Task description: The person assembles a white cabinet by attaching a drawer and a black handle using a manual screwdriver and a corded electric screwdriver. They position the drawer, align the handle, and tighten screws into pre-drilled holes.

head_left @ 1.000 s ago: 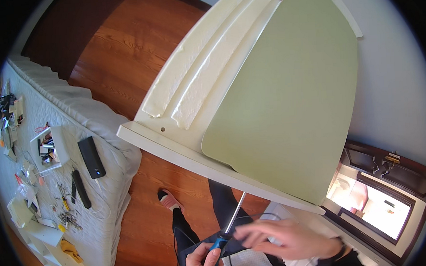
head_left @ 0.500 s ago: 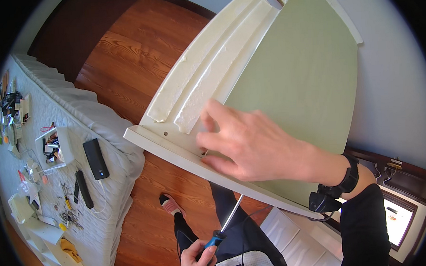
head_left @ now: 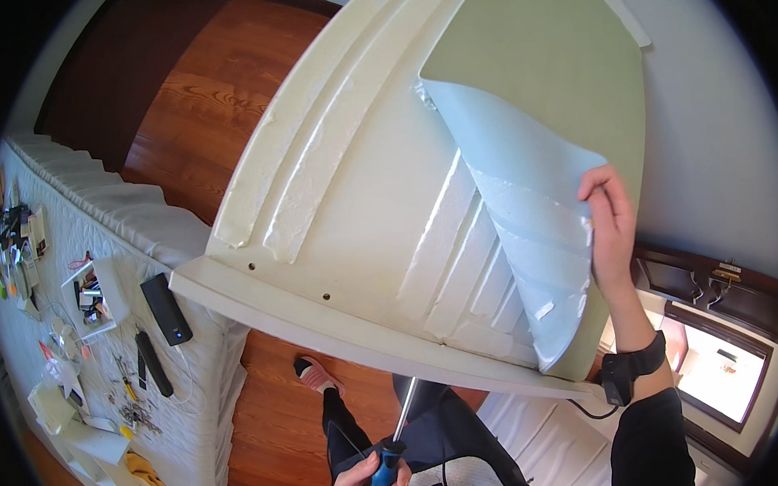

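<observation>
My right hand [head_left: 610, 223], with a black band at its wrist, grips the lifted corner of a flexible sheet [head_left: 527, 192]. This sheet is green on top and pale blue underneath, folded back over a cream panel [head_left: 362, 227]. Glossy strips show on the bared part of the panel, and whitish bits cling to the sheet's underside. Two small dark holes sit near the panel's front edge. Below that edge my left hand [head_left: 357, 480] is closed round the blue handle of a screwdriver [head_left: 386, 468], its metal shaft pointing up toward the panel; the tip is hidden.
On the left, a quilted bed [head_left: 204, 376] carries a white box of small items [head_left: 95, 298], a black power bank [head_left: 165, 309] and scattered tools. A lit screen [head_left: 713, 374] stands at lower right. Wooden floor [head_left: 275, 425] lies under the panel, with my slippered foot on it.
My right hand has moved right and up, peeling the sheet's near corner back and baring the panel beneath. The left hand still holds the screwdriver, now a little lower.
</observation>
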Tool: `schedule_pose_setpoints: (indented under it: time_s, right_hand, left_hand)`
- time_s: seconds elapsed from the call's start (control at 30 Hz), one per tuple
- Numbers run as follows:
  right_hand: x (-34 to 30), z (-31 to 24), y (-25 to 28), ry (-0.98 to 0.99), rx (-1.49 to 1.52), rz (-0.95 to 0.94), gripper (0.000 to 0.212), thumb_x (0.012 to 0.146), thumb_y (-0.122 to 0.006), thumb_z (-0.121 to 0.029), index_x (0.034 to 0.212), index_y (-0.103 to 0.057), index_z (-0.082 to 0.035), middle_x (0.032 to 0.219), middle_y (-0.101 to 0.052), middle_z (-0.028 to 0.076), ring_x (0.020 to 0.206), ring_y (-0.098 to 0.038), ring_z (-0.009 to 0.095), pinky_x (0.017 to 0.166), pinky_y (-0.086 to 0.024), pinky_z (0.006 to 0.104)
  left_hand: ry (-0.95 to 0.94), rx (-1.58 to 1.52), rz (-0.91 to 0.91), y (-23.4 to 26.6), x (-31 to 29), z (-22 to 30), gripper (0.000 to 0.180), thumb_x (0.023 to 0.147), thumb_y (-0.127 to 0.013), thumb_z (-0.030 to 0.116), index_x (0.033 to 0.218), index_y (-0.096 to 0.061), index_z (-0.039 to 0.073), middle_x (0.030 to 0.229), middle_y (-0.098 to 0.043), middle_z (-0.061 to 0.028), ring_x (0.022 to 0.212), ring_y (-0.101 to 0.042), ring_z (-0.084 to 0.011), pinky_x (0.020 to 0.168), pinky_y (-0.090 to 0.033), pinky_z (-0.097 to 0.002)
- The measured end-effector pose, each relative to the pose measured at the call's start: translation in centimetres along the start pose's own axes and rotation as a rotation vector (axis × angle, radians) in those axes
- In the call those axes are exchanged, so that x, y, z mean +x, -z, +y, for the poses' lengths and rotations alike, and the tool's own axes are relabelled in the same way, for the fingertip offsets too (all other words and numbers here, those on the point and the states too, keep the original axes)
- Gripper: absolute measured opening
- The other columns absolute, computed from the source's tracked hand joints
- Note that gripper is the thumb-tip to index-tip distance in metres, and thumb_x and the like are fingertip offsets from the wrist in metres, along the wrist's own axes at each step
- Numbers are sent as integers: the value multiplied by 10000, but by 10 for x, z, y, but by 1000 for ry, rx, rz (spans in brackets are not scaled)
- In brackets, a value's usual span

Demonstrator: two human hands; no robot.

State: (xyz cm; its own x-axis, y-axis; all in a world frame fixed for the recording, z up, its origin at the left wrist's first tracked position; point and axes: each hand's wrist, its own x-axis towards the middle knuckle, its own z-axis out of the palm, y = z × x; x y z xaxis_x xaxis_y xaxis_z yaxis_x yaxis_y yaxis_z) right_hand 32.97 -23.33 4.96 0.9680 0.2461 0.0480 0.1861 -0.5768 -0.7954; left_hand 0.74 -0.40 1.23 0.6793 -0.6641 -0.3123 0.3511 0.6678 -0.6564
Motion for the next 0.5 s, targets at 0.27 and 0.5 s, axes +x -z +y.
schedule_pose_setpoints:
  time_s: [0.27, 0.5]
  right_hand:
    - [-27, 41, -14, 59, -114, -33, 102, 955, -455, -87, 893, -514, -31, 837, -523, 26, 765, -471, 111, 721, -386, 224]
    - [-33, 4, -36, -51, -16, -54, 91, 959, -448, -105, 993, -501, -38, 897, -471, -9, 799, -437, 86, 751, -364, 203]
  left_hand:
    - [-351, 1466, 756, -40, 2, 4, 248, 927, -555, 181, 928, -610, -61, 552, -553, -10, 391, -448, -65, 401, -326, -195]
    - [-716, 1971, 735, -26, 0, 7, 254, 855, -679, 168, 961, -620, -56, 582, -565, -76, 472, -554, -116, 461, -402, -229]
